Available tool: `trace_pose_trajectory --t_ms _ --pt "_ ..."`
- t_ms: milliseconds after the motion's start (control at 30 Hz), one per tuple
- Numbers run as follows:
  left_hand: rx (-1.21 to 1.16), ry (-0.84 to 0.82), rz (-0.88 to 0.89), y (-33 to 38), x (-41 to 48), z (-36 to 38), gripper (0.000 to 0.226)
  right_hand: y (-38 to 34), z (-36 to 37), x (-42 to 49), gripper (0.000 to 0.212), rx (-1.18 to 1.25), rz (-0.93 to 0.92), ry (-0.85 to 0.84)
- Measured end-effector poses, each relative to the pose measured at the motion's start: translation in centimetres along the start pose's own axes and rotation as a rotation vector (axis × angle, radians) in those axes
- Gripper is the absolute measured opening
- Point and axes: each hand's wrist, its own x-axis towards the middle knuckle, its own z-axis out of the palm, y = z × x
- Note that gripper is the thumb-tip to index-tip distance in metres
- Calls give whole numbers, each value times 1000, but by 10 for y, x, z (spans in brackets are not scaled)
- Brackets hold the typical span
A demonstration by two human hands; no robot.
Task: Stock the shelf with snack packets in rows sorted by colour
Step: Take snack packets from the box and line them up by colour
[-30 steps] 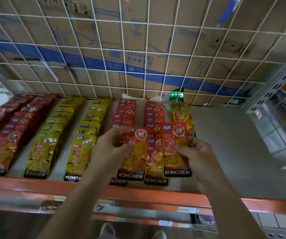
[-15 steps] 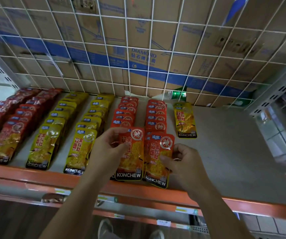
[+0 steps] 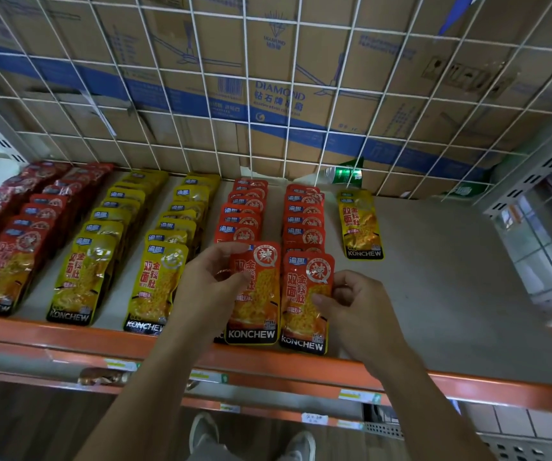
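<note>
The shelf takes up most of the view, with a wire grid at its back and an orange front rail. On it the packets lie in overlapping rows running front to back: dark red rows at the far left, two yellow rows, two orange-red rows, and a short yellow row to the right, beside bare board.

The step in hand looks like closing off the two orange-red rows at the front. The left packet and the right packet sit side by side at the heads of those rows, just behind the rail. The left hand holds its packet by the upper left corner, fingers curled over the top and thumb on the face. The right hand pinches the other by its right edge, thumb on the print and the other fingers curled beside it.

Whether the lower edges already rest on the board is hard to tell. Next, each packet probably wants laying flat over the one behind, squared to its row, then letting go
</note>
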Motion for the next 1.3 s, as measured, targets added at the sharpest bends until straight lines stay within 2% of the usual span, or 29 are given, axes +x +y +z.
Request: trace_pose_trajectory --t_ms 333,567,667,833,1000,1133,1300 --pt "-1 -34 -16 -1 -1 0 30 4 0 1 8 -159 13 23" --pt "-16 -52 -17 -1 0 1 29 4 0 2 9 -295 -30 -20" --pt "-30 -57 -12 -1 1 2 30 6 0 2 10 -246 2 -7" --pt "-32 -54 -10 -2 2 1 31 6 2 1 31 -170 39 81" --pt "-27 -42 -19 -1 1 0 30 7 3 6 29 -82 96 87" --pt "-21 -26 -23 -2 2 -1 31 7 1 7 21 103 171 56" --pt "-23 -19 -37 -2 1 -2 30 5 0 7 19 200 186 68"
